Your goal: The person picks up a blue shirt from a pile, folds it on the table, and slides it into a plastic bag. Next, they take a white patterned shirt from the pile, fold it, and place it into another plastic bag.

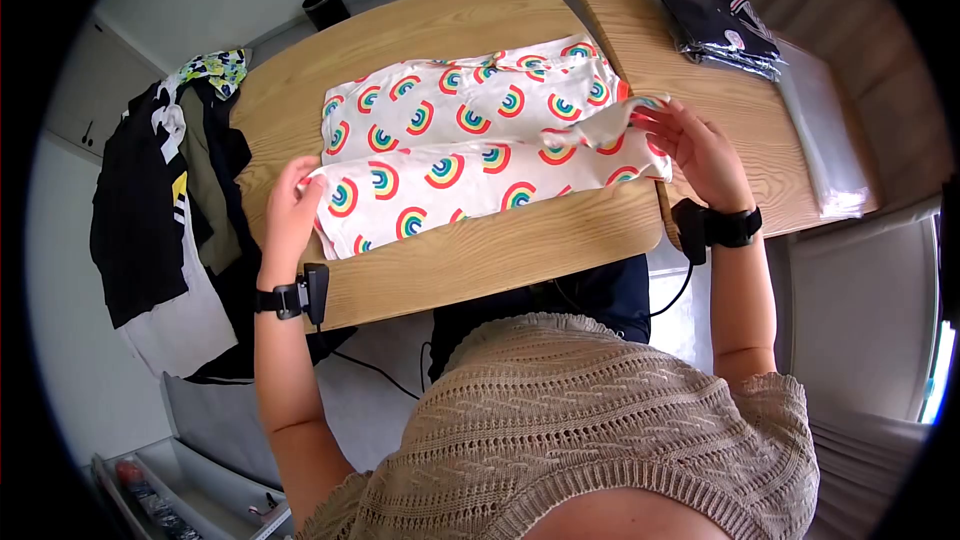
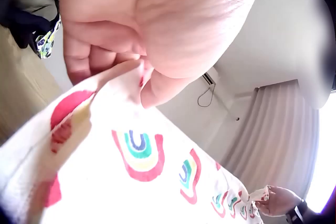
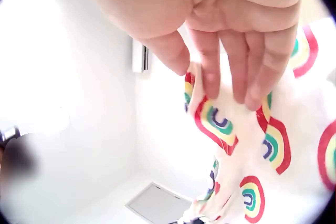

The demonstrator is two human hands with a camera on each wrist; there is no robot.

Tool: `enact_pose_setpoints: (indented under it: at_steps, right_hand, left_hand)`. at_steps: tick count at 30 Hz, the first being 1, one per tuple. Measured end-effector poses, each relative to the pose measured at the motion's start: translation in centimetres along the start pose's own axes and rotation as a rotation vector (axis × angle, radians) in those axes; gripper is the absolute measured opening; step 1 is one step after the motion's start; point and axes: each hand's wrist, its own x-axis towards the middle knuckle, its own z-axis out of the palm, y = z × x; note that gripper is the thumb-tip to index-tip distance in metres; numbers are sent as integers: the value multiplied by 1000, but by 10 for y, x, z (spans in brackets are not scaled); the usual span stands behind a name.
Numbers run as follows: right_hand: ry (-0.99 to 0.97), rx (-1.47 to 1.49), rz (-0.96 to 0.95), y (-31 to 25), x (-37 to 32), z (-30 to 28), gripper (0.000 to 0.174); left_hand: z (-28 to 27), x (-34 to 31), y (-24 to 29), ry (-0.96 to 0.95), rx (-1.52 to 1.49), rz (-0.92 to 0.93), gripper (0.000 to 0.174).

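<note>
Surface (image 1: 460,295): smooth wood-look, light grain, matt. Rainbow-print fabric (image 1: 430,180): soft matt cloth, w/ creases. Packets (image 1: 715,30) at far R: dark cloth in glossy clear plastic. Top (image 1: 560,380): matt knit, ribbed, rough-ish texture. Curtain (image 2: 268,129): matt pleated cloth.

no text can be read; white print (image 1: 735,39) on the dark bagged garment (image 1: 700,22) is too small.

Head view: above, facing down over the surface (image 1: 480,280); wrist views: close, beneath palms; all share rainbow-print cloth (image 1: 440,165).
</note>
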Motion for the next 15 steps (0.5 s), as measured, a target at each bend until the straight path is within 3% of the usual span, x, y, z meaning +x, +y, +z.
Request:
enact_pose_setpoints:
  at_steps: [2,3,8,15]
  right_hand:
    - [113,-354,-67,-5,1,0,33]
    - [151,-518,-104,1,-3,-10,34]
    - [327,-927,-56,31,-35,-43,28]
    - [309,-852,42,46,-36,-28,25]
  left_hand:
    - [13,10,-7,211,98,139,36]
    - [10,3,1,109,99,71,48]
    - [28,-58,14,-97,160,211,39]
    - [43,-87,13,-281,265,173,51]
